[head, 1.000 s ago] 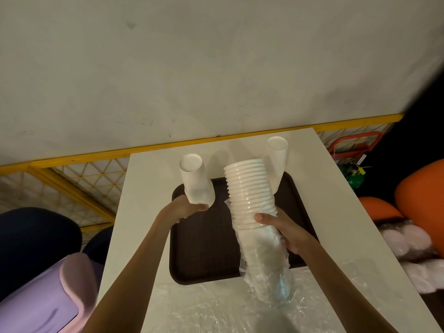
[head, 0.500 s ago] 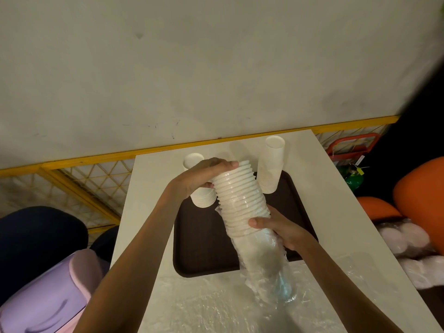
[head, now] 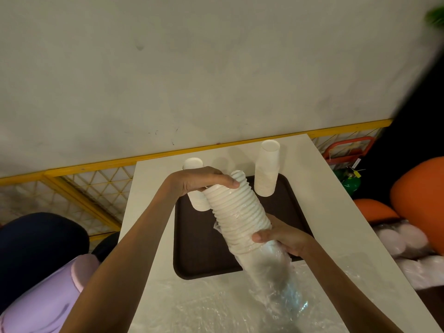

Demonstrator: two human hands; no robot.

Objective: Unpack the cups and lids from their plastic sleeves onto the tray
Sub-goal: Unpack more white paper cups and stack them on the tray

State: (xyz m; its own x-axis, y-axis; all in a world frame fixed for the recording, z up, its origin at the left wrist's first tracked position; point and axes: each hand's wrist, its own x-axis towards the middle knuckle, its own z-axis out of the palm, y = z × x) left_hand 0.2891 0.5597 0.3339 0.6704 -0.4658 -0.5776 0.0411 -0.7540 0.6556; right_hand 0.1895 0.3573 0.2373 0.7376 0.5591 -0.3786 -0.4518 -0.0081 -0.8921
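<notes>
A long stack of white cups (head: 236, 212) tilts over the dark brown tray (head: 199, 255), its lower half still inside a clear plastic sleeve (head: 276, 282). My left hand (head: 199, 180) grips the stack's top end. My right hand (head: 281, 236) holds the stack from the right at the sleeve's mouth. Two upside-down stacks of cups stand on the tray: one at the far left (head: 195, 203), partly behind my left hand, and a taller one at the far right (head: 266, 175).
The tray lies on a white table (head: 336, 212) with crumpled clear plastic (head: 204, 308) at its near end. Bagged white lids (head: 403, 243) and orange seats (head: 420, 203) are on the right; a lilac object (head: 45, 299) is at lower left. A yellow railing runs behind.
My left hand let go of the small cup stack on the tray's far left and moved right to grip the top of the sleeved stack, which now tilts further left.
</notes>
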